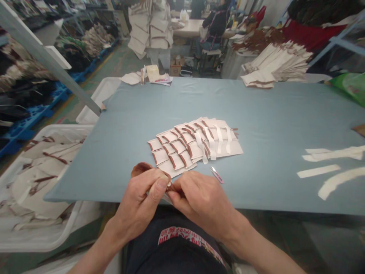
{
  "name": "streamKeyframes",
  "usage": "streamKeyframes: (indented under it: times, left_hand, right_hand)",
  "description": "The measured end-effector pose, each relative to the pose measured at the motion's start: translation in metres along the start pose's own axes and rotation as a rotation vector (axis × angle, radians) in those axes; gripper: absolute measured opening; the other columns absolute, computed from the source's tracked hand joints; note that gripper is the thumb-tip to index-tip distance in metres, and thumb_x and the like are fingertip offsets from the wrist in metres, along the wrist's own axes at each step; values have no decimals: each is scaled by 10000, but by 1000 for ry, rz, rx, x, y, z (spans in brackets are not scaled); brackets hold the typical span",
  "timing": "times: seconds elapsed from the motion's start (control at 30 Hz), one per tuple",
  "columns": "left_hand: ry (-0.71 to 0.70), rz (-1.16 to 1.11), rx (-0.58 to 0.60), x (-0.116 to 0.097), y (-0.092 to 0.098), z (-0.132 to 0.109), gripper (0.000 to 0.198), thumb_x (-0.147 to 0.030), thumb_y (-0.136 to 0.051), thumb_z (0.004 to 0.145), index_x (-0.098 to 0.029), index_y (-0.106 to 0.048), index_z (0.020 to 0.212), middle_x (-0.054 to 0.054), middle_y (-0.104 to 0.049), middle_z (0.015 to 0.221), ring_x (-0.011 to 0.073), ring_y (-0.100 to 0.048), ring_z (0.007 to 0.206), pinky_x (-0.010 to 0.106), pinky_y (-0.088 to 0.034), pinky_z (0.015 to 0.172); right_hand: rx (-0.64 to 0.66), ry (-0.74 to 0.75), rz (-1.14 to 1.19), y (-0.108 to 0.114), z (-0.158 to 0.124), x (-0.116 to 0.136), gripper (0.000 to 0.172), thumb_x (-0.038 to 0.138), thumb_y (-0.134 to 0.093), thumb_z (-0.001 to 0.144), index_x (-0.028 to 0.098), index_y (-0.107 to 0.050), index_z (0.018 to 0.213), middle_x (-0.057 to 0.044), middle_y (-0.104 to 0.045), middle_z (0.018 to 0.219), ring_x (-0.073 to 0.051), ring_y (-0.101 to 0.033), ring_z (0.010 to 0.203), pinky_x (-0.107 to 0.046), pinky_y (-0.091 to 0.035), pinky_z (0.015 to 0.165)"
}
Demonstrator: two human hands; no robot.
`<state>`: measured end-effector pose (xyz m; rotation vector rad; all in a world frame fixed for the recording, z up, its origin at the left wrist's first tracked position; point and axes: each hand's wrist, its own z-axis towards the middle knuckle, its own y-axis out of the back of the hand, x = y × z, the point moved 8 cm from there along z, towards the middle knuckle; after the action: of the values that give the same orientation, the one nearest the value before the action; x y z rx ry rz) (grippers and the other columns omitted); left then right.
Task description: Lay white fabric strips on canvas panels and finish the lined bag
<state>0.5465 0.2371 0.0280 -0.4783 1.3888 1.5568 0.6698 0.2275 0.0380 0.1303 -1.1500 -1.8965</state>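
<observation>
My left hand and my right hand meet at the near edge of the blue table, fingers pinched together on a small cream fabric piece with brown trim. The piece's brown edge curls up above my left thumb; the rest is hidden under my fingers. Just beyond my hands lies an overlapping spread of cream fabric pieces with brown trim, with white strips laid across its right part. A small pink-handled thread snipper rests on the table beside my right hand.
White fabric strips lie at the table's right. A stack of cream pieces sits at the far right, a green bag beside it. White bins with more pieces stand at the left. A person sits at a far table.
</observation>
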Motion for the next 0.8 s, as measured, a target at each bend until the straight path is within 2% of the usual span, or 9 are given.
streamKeyframes:
  times: [0.13,0.23,0.4,0.53,0.67,0.8]
  left_hand:
    - [-29,73,-20,2,3,-1,286,-123,-525,989,-195,-569,715,-57,-617,684,89,-571,629,182,-437,643]
    - [-96,111,-50,3,4,-3,283,-82,-522,937,-201,-503,681,-77,-528,623,75,-487,551,176,-391,570]
    - [-126,69,-63,8,2,-6,277,-80,-486,925,-210,-451,683,-84,-457,606,73,-425,517,177,-348,519]
    - [-168,86,-117,2,10,-12,265,-90,-503,919,-213,-430,696,-86,-440,615,74,-394,515,195,-307,508]
    - [-192,159,-152,-4,17,-22,281,-103,-527,962,-221,-430,726,-96,-424,616,70,-390,497,199,-288,488]
    - [-232,203,-57,-6,14,-25,295,-194,-485,1093,-220,-499,800,-79,-512,644,75,-487,529,208,-343,525]
  right_hand:
    - [22,22,-24,-6,2,6,421,193,-409,1108,200,-587,727,-13,-618,636,-170,-589,585,-332,-395,562]
    - [30,5,25,-13,-1,7,401,180,-417,1104,203,-583,739,-13,-627,644,-170,-590,596,-320,-407,583]
    - [-35,-75,160,-22,-9,6,344,211,-487,1102,211,-584,772,-7,-645,662,-149,-589,608,-282,-420,615]
    - [-50,-95,264,-22,-9,10,267,199,-539,1060,206,-592,798,-13,-663,681,-151,-595,619,-285,-414,605]
    - [15,-186,468,-24,-9,8,91,195,-625,965,203,-612,875,-4,-696,744,-140,-619,635,-264,-452,614]
    - [6,-210,515,-25,-12,6,67,140,-625,914,203,-607,901,2,-703,753,-128,-632,622,-242,-470,601]
